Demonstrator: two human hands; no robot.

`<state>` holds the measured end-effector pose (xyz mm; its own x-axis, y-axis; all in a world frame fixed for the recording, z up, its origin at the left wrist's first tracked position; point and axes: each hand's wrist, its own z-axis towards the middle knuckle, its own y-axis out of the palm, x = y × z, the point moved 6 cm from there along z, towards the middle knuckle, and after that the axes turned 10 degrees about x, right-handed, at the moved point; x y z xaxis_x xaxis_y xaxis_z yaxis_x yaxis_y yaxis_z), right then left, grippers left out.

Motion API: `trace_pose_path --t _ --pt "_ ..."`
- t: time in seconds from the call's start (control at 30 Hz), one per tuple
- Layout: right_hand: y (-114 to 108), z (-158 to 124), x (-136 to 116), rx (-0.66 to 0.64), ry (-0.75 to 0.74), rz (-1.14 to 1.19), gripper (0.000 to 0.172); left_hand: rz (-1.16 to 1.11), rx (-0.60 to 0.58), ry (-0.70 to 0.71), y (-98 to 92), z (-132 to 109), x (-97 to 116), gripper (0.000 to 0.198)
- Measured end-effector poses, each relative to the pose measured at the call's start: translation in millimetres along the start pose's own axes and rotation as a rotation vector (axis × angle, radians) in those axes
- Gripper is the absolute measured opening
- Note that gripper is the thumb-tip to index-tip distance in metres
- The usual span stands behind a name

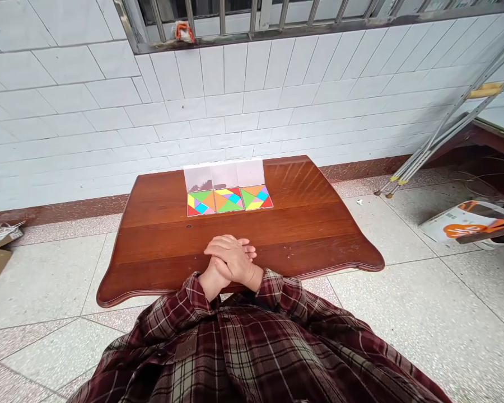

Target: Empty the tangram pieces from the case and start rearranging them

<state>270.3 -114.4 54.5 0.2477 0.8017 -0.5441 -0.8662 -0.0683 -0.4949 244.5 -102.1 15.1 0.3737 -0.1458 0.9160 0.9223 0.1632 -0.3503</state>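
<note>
Currently both hands idle: left hand [218, 267] and right hand [239, 263] clasped together, fingers interlaced, holding nothing, resting on the near edge of the wooden table [311, 235]. Three tangram boxes [229, 200] sit side by side further back, mid-table, well apart from the hands, clear lids [223, 174] flipped up toward the tiled wall [109, 112].

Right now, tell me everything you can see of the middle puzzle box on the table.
The middle puzzle box is a shallow square tray lying flat, packed with coloured flat pieces: yellow, green, blue, red, orange, purple. Its clear, plastic-looking lid stands open behind it. It sits on the far half of the wooden table, edge to edge between two similar boxes. Neither hand touches it.
</note>
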Motion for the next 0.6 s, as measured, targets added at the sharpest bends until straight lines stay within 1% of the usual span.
trace_pose_path --t 0.03,0.07,0.13,0.17,0.2,0.23,0.27,0.33,0.37,0.4,0.43,0.47,0.5,0.53,0.6 --pt "-3 -3 1 0.055 -0.045 0.010 0.044 -0.122 -0.019 -0.079 -1.3 -7 1 0.024" --pt "-7 -5 3 0.116 -0.079 0.014 0.049 -0.292 -0.024 -0.208 -4.1 -13 -1 0.021" --pt "-14 -11 9 0.224 -0.109 -0.005 0.054 -0.666 0.021 -0.529 -9.8 -28 -9 0.015" --pt "-15 -13 12 0.254 -0.116 -0.025 0.054 -0.799 0.060 -0.655 -12.6 -35 -11 0.010" --pt "-16 -15 12 0.265 -0.123 -0.049 0.054 -0.878 0.094 -0.737 -15.7 -41 -13 0.006" --pt "-15 -17 11 0.256 -0.135 -0.074 0.055 -0.925 0.112 -0.781 -18.9 -46 -12 0.004" --pt "-13 -18 9 0.230 -0.146 -0.097 0.056 -0.958 0.103 -0.797 -21.8 -49 -10 0.005" --pt "-10 -21 9 0.151 -0.108 -0.142 0.054 -0.997 0.018 -0.791 -27.8 -54 -4 0.007" --pt "-11 -23 12 0.107 -0.048 -0.159 0.052 -1.002 -0.035 -0.775 -32.0 -56 -1 0.011" --pt "-12 -25 18 0.063 0.037 -0.171 0.048 -0.988 -0.087 -0.750 -37.3 -56 0 0.019" --pt "-16 -27 28 0.023 0.139 -0.184 0.044 -0.941 -0.138 -0.712 -43.3 -56 -1 0.030" --pt "-23 -29 40 -0.005 0.242 -0.205 0.040 -0.865 -0.152 -0.647 -51.4 -53 -4 0.040" --pt "-32 -31 54 -0.024 0.338 -0.227 0.036 -0.744 -0.129 -0.567 -60.8 -50 -11 0.044" --pt "-43 -32 69 -0.023 0.410 -0.266 0.033 -0.561 -0.067 -0.477 -71.5 -45 -20 0.042" --pt "-72 -31 101 0.023 0.524 -0.357 0.027 -0.167 0.089 -0.299 -90.6 -35 -38 0.033"
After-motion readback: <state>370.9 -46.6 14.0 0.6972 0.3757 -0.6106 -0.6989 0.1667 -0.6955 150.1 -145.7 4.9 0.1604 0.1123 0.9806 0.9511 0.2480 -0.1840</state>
